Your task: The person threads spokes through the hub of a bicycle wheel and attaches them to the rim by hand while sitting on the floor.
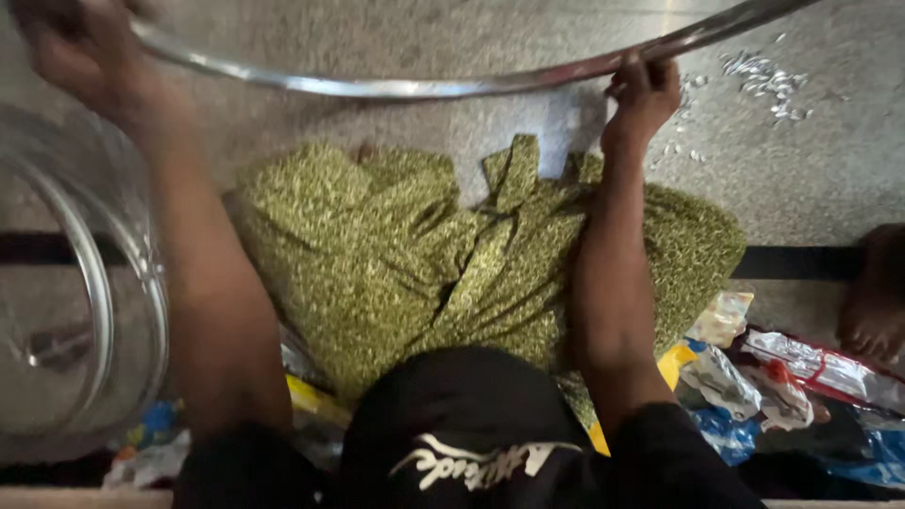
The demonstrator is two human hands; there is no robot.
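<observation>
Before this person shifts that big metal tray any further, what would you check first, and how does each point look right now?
1. Right hand grips the metal tray's rim: ok.
2. Left hand on the rim: cannot tell, blurred.
3. Tray held above the green patterned cloth, not touching it: ok.
4. Glass jar close beside the left forearm: not ok, easily knocked.
5. Plastic wrappers lie well away from the tray: ok.
6. Small pale bits scattered on the floor near the rim: not ok.
</observation>
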